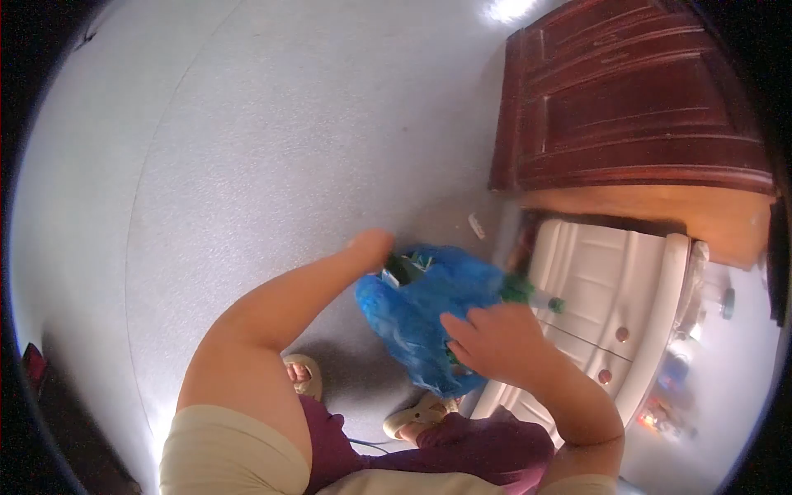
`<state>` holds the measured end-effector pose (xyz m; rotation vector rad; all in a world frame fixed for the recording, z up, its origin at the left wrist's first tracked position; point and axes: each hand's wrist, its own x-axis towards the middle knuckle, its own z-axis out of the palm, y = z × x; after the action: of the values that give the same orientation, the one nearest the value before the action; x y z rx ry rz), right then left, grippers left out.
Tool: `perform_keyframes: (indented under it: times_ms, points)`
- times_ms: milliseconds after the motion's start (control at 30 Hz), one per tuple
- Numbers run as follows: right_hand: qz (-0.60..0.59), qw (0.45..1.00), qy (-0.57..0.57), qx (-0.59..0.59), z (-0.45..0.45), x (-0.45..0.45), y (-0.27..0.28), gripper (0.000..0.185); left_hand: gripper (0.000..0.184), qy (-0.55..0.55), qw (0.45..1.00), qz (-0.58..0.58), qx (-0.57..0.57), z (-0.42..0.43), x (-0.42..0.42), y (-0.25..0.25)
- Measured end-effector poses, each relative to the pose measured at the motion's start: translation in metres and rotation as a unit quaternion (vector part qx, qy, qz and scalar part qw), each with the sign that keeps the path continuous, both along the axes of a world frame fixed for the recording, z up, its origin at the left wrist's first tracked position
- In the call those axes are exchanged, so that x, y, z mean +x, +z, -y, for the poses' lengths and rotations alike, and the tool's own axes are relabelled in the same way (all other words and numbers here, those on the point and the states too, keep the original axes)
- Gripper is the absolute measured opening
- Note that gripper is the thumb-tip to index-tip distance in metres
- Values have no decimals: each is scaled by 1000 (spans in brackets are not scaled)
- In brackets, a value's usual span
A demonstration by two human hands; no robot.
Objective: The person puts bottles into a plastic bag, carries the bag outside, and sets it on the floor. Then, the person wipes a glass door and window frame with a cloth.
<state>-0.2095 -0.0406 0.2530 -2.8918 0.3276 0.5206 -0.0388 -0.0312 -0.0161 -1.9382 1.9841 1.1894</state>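
Note:
A crumpled blue plastic bag (454,276) hangs in front of me above the floor, with its opening facing up. My left hand (373,247) is closed on the bag's far-left rim. Inside the opening, beside that hand, a dark and silvery item (402,270) shows, its kind unclear. My right hand (499,342) lies over the near-right side of the bag, fingers curled against the plastic and slightly blurred. Just beyond its knuckles is a green item (517,289). A clear piece with a green cap (557,305), like a bottle neck, points right from it.
To the right stands a whitish drawer cabinet (590,280) with reddish round knobs. Behind it is a dark red wooden cabinet (627,107). A small white scrap (476,226) lies on the grey floor (289,148). My sandalled feet are below the bag. Blurred items (668,396) sit far right.

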Motion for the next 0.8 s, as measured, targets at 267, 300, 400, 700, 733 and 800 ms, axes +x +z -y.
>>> perform_keyframes:
  times_ms: [267,300,400,700,733,800]
  points:
    - [59,995,-80,-17,-21,-26,-20,25,37,260,864,-365,229,-7,24,1]
    - [75,994,-78,-13,-20,-26,-17,24,40,252,864,-378,216,-9,24,2]
    - [109,990,-85,-14,-20,-29,-15,23,43,232,886,-339,213,-7,22,14]
    - [106,986,-127,-31,-12,-18,-33,39,40,241,917,-270,165,-6,0,0]
    - [88,986,-137,-45,-14,-15,-35,41,40,222,935,-244,127,-5,-4,-13]
    - [73,981,-174,-56,-17,-12,-40,48,40,178,964,-191,48,-2,-9,-32]
